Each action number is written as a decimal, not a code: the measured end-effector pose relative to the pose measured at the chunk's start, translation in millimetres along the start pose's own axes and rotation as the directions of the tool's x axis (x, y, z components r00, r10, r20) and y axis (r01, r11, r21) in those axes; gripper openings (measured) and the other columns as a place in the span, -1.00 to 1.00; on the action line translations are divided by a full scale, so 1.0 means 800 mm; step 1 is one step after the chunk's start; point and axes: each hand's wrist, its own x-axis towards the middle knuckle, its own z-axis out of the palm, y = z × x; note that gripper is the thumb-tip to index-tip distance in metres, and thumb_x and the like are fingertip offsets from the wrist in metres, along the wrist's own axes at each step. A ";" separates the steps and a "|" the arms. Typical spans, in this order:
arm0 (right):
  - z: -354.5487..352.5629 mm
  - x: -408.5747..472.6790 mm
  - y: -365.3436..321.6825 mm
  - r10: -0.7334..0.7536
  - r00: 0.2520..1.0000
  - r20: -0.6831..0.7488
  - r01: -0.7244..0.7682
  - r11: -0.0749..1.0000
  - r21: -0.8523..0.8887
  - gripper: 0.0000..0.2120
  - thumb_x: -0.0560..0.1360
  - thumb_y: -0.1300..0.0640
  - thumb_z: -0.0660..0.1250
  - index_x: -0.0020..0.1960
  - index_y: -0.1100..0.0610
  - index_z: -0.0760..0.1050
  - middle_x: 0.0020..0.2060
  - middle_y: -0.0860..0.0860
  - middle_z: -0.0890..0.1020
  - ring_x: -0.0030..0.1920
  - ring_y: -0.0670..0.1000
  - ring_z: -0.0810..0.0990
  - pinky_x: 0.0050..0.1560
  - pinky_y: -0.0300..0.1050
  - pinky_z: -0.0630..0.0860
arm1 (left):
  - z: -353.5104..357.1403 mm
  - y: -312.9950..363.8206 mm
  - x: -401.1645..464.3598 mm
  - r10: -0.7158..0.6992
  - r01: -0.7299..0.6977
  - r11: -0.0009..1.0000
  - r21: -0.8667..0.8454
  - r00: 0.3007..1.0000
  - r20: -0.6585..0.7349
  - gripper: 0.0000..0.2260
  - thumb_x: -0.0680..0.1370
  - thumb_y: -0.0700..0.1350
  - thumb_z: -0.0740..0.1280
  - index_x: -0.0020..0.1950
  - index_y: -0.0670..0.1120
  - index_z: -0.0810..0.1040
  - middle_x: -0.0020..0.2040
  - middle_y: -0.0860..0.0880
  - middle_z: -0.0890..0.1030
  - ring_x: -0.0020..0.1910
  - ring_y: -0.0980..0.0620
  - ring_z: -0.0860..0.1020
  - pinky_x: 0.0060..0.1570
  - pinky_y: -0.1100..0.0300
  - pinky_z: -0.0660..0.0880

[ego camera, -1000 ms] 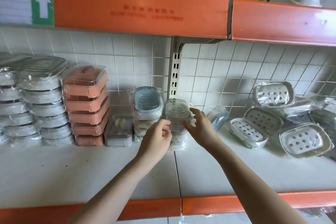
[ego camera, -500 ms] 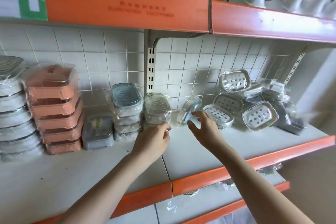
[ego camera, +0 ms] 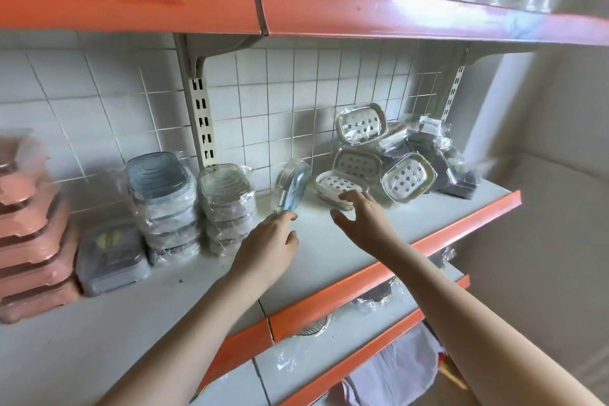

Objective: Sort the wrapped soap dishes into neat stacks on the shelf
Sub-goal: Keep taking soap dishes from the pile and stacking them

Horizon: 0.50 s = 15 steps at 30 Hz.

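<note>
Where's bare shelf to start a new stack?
Bare shelf lies between the clear-dish stack and the white perforated dishes, though a leaning clear dish and both hands occupy it. Front strip before the grey box is free. The right pile is crowded.

Glossy crinkled plastic wrap on soap dishes (ego camera: 408, 176); smooth matt white shelf (ego camera: 329, 241)
</note>
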 end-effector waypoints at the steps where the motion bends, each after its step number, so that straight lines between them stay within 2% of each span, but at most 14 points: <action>1: -0.001 0.002 0.006 0.008 1.000 -0.001 -0.008 1.000 0.004 -0.59 0.49 0.08 0.38 0.25 0.27 0.45 0.20 0.21 0.53 0.20 0.19 0.51 0.16 -0.07 0.37 | 0.003 0.004 0.005 0.001 -0.001 1.000 0.008 1.000 -0.005 -0.68 0.56 -0.18 0.20 0.31 -0.10 0.42 0.27 -0.09 0.51 0.20 -0.09 0.50 0.13 0.07 0.42; 4: -0.005 0.013 0.026 0.033 0.999 -0.001 -0.033 0.999 0.026 -0.59 0.48 0.08 0.39 0.25 0.26 0.46 0.19 0.22 0.52 0.18 0.20 0.51 0.15 -0.08 0.36 | 0.014 0.016 0.021 -0.027 0.027 1.000 0.002 0.999 -0.033 -0.64 0.56 -0.20 0.22 0.36 -0.15 0.36 0.32 -0.14 0.44 0.28 -0.11 0.43 0.19 0.12 0.33; 7: -0.010 0.029 0.048 0.042 0.999 0.022 -0.042 0.999 0.024 -0.58 0.48 0.10 0.39 0.26 0.27 0.44 0.18 0.23 0.50 0.19 0.21 0.48 0.15 -0.11 0.31 | 0.031 0.023 0.043 -0.041 0.039 0.999 -0.020 0.995 -0.093 -0.58 0.52 -0.26 0.27 0.37 -0.24 0.32 0.29 -0.24 0.41 0.30 -0.19 0.38 0.27 0.05 0.29; 12: -0.011 0.071 0.080 -0.005 0.995 0.098 0.007 1.000 -0.016 -0.52 0.48 0.02 0.37 0.31 0.22 0.40 0.22 0.22 0.47 0.20 0.24 0.46 0.20 -0.04 0.36 | 0.058 0.028 0.083 -0.085 0.095 0.995 0.018 0.952 -0.294 -0.48 0.36 -0.39 0.37 0.30 -0.40 0.35 0.20 -0.38 0.45 0.22 -0.37 0.40 0.26 -0.14 0.33; 15: -0.008 0.100 0.093 -0.063 0.988 0.140 0.073 0.995 -0.069 -0.48 0.49 -0.03 0.34 0.34 0.21 0.36 0.22 0.21 0.45 0.20 0.25 0.44 0.23 -0.01 0.34 | 0.067 0.026 0.107 -0.154 0.170 0.985 0.010 0.916 -0.369 -0.48 0.37 -0.38 0.39 0.30 -0.42 0.34 0.20 -0.39 0.43 0.24 -0.37 0.39 0.27 -0.13 0.33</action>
